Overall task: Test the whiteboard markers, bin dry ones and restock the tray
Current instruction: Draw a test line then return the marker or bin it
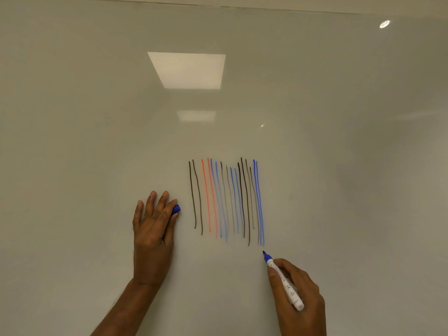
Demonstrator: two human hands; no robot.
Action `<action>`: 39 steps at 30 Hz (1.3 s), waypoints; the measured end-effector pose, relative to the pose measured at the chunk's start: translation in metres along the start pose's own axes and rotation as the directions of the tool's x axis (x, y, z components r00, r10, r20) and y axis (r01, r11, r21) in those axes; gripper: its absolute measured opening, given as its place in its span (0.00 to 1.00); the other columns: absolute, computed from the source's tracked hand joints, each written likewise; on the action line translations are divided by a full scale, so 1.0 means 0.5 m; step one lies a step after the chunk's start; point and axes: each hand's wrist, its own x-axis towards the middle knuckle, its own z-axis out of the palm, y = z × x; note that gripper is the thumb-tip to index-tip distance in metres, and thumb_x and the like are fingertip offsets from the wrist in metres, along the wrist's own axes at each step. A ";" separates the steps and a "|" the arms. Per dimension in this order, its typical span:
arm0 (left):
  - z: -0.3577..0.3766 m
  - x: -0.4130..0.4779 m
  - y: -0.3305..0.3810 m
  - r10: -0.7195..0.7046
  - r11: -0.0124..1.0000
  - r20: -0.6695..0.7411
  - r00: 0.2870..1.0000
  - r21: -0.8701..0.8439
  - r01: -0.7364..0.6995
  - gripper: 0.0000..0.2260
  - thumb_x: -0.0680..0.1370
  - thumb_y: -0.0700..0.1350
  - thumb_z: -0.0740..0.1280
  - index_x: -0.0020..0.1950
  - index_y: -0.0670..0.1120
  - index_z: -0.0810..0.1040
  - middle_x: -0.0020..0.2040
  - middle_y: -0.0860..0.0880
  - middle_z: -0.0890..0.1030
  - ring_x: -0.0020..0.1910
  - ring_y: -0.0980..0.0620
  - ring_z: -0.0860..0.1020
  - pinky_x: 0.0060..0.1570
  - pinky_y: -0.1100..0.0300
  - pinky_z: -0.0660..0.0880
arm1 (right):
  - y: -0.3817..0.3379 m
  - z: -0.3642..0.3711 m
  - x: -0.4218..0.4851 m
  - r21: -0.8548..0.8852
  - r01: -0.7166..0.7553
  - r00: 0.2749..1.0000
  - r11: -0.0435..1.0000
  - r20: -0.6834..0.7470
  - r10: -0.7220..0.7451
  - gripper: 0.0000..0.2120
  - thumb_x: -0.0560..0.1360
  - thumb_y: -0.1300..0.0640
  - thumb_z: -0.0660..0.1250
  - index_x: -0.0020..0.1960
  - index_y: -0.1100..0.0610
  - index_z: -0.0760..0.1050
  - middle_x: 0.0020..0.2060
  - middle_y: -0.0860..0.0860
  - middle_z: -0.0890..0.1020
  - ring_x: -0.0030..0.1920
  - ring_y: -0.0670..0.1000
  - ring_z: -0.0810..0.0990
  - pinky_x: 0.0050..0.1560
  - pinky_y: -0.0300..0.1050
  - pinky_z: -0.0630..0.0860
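The whiteboard [97, 117] fills the view, with a band of black, red and blue strokes [228, 200] near its middle. The left hand [152, 229] lies flat beside them, fingers [151, 202] straight, thumb and forefinger pinching a blue cap [176, 209]. Toward the lower edge the right hand [300, 289] curls round an uncapped blue marker [284, 282], its tip just below the rightmost strokes.

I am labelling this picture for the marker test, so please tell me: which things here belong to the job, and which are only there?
Job: blue marker in the right hand; blue cap in the left hand; test lines; whiteboard.
Not the job: light reflections on the board.
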 end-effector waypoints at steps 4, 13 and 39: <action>-0.032 -0.025 0.047 -0.160 0.983 -0.009 0.987 -0.088 0.159 0.18 0.82 0.40 0.69 0.71 0.38 0.76 0.70 0.43 0.78 0.75 0.45 0.71 0.75 0.40 0.66 | -0.059 -0.010 -0.036 0.160 -0.141 0.989 0.977 0.067 0.132 0.20 0.62 0.29 0.71 0.51 0.35 0.79 0.42 0.43 0.85 0.44 0.43 0.84 0.46 0.35 0.79; -0.139 -0.073 0.190 -0.784 0.286 0.326 0.528 -0.565 0.774 0.08 0.84 0.43 0.62 0.61 0.45 0.79 0.51 0.47 0.87 0.53 0.47 0.86 0.59 0.50 0.79 | -0.202 0.028 -0.112 0.355 -0.303 0.893 0.884 0.430 0.134 0.13 0.71 0.39 0.73 0.54 0.41 0.82 0.49 0.48 0.86 0.51 0.50 0.84 0.51 0.39 0.79; -0.236 -0.209 0.192 -0.660 -0.496 0.727 0.189 -0.611 0.618 0.14 0.80 0.40 0.62 0.64 0.40 0.78 0.48 0.37 0.83 0.47 0.43 0.85 0.47 0.53 0.84 | -0.216 0.138 -0.241 0.323 -0.492 0.780 0.808 0.576 0.244 0.11 0.79 0.58 0.65 0.58 0.49 0.81 0.54 0.44 0.85 0.57 0.41 0.82 0.55 0.31 0.76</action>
